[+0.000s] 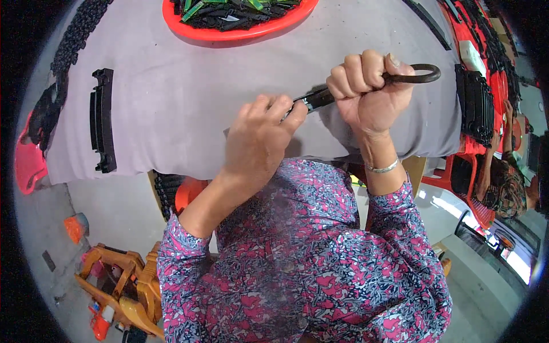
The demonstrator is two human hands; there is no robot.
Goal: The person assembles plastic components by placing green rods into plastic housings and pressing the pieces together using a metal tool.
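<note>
My right hand (369,91) is closed in a fist round a dark tool with a looped end (426,71), the loop sticking out to the right of the thumb. From the fist's left side a slim black piece with a shiny patch (317,100) reaches to my left hand (257,137). My left fingers curl over the far tip of that piece and hide it. Whether the black piece and the looped tool are one thing, I cannot tell. Both hands are above the grey cloth-covered table (189,108).
A red basin (243,35) heaped with black and green pieces stands at the far side. One ribbed black plastic part (103,121) lies on the left; several more (476,106) are stacked at the right edge. Beyond, at right, another person's arm (489,163) shows. A wooden chair (117,280) is lower left.
</note>
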